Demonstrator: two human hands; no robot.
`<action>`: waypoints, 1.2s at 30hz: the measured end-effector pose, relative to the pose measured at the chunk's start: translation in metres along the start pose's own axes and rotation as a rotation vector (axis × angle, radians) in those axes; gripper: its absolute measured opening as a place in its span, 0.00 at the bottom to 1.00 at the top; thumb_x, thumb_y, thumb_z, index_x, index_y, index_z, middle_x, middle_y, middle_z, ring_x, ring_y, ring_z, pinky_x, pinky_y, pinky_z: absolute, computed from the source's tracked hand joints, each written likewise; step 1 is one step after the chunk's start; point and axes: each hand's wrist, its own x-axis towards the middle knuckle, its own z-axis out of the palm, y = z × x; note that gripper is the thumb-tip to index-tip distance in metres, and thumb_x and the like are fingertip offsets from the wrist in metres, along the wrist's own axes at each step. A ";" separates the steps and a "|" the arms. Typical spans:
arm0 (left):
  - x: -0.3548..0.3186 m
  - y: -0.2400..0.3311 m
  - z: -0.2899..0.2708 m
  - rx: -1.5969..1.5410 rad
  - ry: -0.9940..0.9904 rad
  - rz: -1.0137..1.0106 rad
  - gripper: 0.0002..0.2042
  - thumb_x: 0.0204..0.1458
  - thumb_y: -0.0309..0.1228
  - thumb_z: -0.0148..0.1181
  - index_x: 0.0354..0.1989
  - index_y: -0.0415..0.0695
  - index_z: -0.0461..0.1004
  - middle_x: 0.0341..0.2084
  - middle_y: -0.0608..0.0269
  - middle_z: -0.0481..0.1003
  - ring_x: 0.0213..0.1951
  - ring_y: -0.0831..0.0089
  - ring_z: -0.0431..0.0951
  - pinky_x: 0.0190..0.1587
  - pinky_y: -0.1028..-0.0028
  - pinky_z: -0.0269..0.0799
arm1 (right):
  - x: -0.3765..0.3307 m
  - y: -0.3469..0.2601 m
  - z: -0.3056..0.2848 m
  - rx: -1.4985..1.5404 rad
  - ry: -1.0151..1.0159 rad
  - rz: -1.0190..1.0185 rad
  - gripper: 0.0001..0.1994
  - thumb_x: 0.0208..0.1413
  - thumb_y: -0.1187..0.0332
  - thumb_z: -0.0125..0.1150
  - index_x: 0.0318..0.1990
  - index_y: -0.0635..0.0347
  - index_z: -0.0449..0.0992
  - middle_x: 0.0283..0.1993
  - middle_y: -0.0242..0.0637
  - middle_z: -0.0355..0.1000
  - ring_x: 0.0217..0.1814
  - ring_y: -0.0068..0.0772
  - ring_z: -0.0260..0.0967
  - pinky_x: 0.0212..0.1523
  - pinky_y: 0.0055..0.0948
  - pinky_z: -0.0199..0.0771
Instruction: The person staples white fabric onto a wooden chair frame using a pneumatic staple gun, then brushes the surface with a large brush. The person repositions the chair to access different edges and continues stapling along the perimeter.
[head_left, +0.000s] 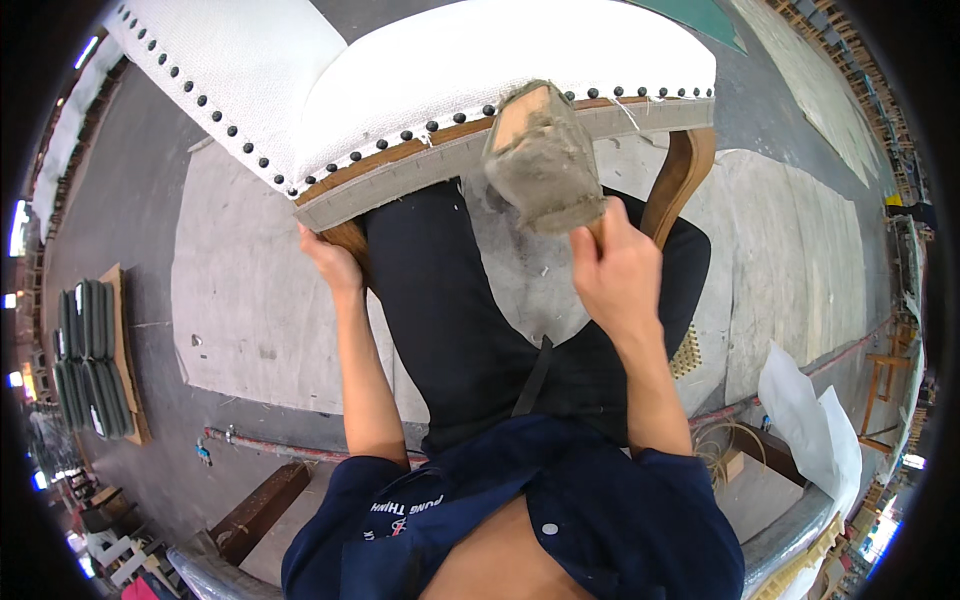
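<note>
The right hand (pixel 618 268) is clamped on a raised mallet (pixel 543 160) above the chair's (pixel 450 70) webbing strip (pixel 420 180), which the left hand (pixel 330 262) grips at the frame; stud row complete, strip unfinished.

Grey floor (pixel 130 250) carries pale mat (pixel 250 310), chair (pixel 430 90).

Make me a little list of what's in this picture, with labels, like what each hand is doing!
Place: workshop with a grey floor
Main thing: white upholstered chair with dark stud trim, tipped toward the person
Left hand: grips the chair's wooden frame at its lower edge
Right hand: grips the handle of a cloth-wrapped mallet, raised by the chair rail
Nearby: dark cushions stacked on the left; white sheets on the right
</note>
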 end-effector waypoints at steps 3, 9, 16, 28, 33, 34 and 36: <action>0.010 -0.001 -0.007 0.094 0.043 0.075 0.27 0.67 0.45 0.26 0.63 0.38 0.61 0.57 0.54 0.67 0.59 0.63 0.67 0.63 0.66 0.60 | -0.014 0.008 -0.011 0.121 0.207 -0.309 0.11 0.57 0.73 0.56 0.46 0.67 0.74 0.39 0.47 0.76 0.40 0.51 0.74 0.41 0.39 0.71; -0.010 0.013 0.018 0.048 0.060 -0.009 0.28 0.67 0.46 0.26 0.61 0.37 0.62 0.53 0.56 0.70 0.56 0.63 0.68 0.61 0.65 0.61 | 0.006 0.039 -0.036 0.119 0.183 0.071 0.07 0.62 0.70 0.54 0.38 0.68 0.71 0.25 0.39 0.75 0.24 0.38 0.72 0.28 0.37 0.68; -0.011 0.023 0.023 0.081 0.103 -0.033 0.28 0.66 0.49 0.29 0.57 0.38 0.63 0.52 0.52 0.70 0.55 0.61 0.71 0.58 0.62 0.68 | 0.023 0.077 -0.061 0.106 0.328 0.155 0.15 0.63 0.63 0.55 0.33 0.70 0.69 0.18 0.51 0.65 0.18 0.48 0.60 0.24 0.38 0.63; -0.014 0.038 0.021 0.052 0.073 -0.021 0.28 0.65 0.47 0.27 0.60 0.38 0.63 0.55 0.51 0.68 0.56 0.59 0.70 0.59 0.62 0.67 | 0.001 0.132 -0.097 0.080 0.493 0.339 0.22 0.65 0.54 0.52 0.34 0.71 0.70 0.25 0.51 0.72 0.24 0.53 0.67 0.31 0.44 0.67; -0.020 0.024 0.040 0.073 0.075 -0.016 0.26 0.65 0.47 0.29 0.55 0.38 0.66 0.51 0.51 0.71 0.52 0.60 0.72 0.55 0.64 0.69 | -0.106 0.286 -0.073 0.069 0.617 0.924 0.25 0.65 0.51 0.48 0.35 0.71 0.73 0.22 0.48 0.70 0.26 0.50 0.68 0.34 0.45 0.68; -0.023 0.017 0.046 0.008 0.068 -0.034 0.26 0.65 0.46 0.29 0.53 0.37 0.67 0.49 0.50 0.72 0.50 0.60 0.74 0.54 0.63 0.71 | -0.134 0.314 -0.073 -0.126 0.565 0.941 0.26 0.65 0.50 0.48 0.35 0.71 0.74 0.23 0.51 0.71 0.27 0.53 0.69 0.35 0.47 0.68; -0.007 0.034 0.030 0.077 0.070 0.039 0.27 0.64 0.47 0.28 0.52 0.37 0.67 0.44 0.49 0.74 0.44 0.60 0.76 0.48 0.63 0.74 | -0.165 0.329 -0.019 -0.093 0.269 1.092 0.29 0.63 0.48 0.47 0.38 0.76 0.76 0.34 0.65 0.74 0.39 0.65 0.74 0.40 0.53 0.68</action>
